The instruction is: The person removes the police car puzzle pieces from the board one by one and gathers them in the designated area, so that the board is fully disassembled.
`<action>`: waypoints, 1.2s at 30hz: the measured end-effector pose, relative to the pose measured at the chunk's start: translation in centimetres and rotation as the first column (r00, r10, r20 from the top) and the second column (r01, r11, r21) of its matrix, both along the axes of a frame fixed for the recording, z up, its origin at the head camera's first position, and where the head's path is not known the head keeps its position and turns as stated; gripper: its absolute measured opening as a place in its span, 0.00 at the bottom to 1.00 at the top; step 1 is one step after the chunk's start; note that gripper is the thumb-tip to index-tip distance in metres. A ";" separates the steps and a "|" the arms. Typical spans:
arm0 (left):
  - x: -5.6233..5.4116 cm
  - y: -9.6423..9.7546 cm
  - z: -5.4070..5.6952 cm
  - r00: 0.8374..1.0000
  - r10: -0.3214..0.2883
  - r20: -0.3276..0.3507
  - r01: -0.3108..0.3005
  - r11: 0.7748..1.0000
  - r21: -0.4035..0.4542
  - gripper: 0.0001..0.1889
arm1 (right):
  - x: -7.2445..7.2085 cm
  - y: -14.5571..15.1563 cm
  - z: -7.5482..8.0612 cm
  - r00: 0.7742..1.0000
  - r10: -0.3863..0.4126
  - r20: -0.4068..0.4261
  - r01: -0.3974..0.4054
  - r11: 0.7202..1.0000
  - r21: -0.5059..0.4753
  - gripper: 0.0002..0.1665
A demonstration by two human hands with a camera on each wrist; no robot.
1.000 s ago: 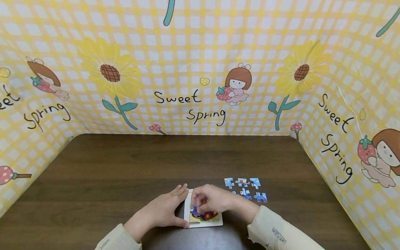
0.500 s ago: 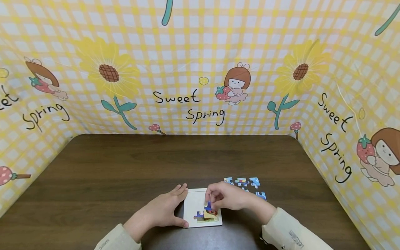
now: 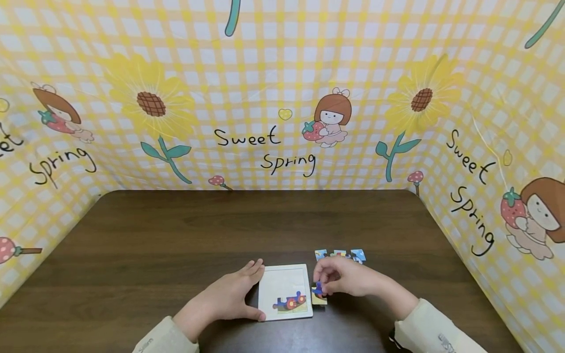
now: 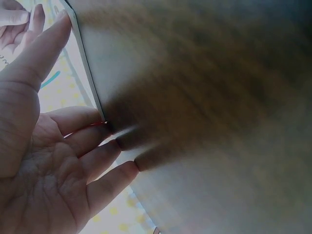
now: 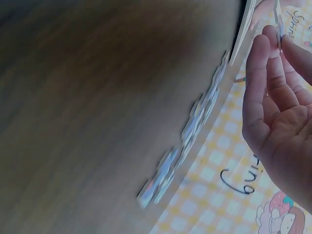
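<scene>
A square, pale puzzle tray (image 3: 282,282) lies near the table's front edge, with a few joined pieces (image 3: 291,302) showing red wheels in its lower right corner. Along the tray's left edge my left hand (image 3: 231,294) rests with fingers spread, thumb at the near corner. Just right of the tray, my right hand (image 3: 342,277) pinches a blue and yellow puzzle piece (image 3: 319,295) between thumb and fingers, held above the table. The right wrist view shows that piece (image 5: 279,24) edge-on at the fingertips.
Several loose puzzle pieces (image 3: 340,254) lie on the dark wooden table (image 3: 212,230) behind my right hand, which partly hides them. A yellow checked cloth (image 3: 247,98) with printed flowers stands around the table's back and sides.
My right hand has moved right, from over the tray to beside it, carrying the pinched piece. More of the tray and its joined pieces now show. The left hand has stayed put.
</scene>
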State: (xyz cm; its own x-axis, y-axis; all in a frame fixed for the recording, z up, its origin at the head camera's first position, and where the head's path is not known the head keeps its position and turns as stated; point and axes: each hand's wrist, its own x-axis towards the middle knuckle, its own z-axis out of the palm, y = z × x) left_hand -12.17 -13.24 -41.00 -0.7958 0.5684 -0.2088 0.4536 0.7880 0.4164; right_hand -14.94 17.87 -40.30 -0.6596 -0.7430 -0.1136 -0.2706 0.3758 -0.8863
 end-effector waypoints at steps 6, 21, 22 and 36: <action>-0.1 -0.1 -0.1 1.000 -0.004 -0.003 0.004 1.000 -0.003 0.57 | 0.1 1.6 0.0 1.000 -0.003 -0.024 0.003 1.000 -0.001 0.07; -0.4 0.0 -0.2 1.000 0.002 -0.010 -0.002 1.000 -0.006 0.55 | 0.3 2.3 -0.4 0.998 -0.025 -0.056 0.030 0.994 0.105 0.07; -0.3 0.0 -0.2 1.000 0.002 -0.010 -0.002 1.000 -0.008 0.56 | 0.3 2.3 -0.3 0.998 -0.026 -0.064 0.033 0.993 0.112 0.07; -0.2 0.1 -0.2 1.000 0.003 0.006 -0.003 1.000 -0.009 0.56 | -0.3 1.0 0.0 0.982 -0.003 -0.188 0.027 0.992 0.125 0.04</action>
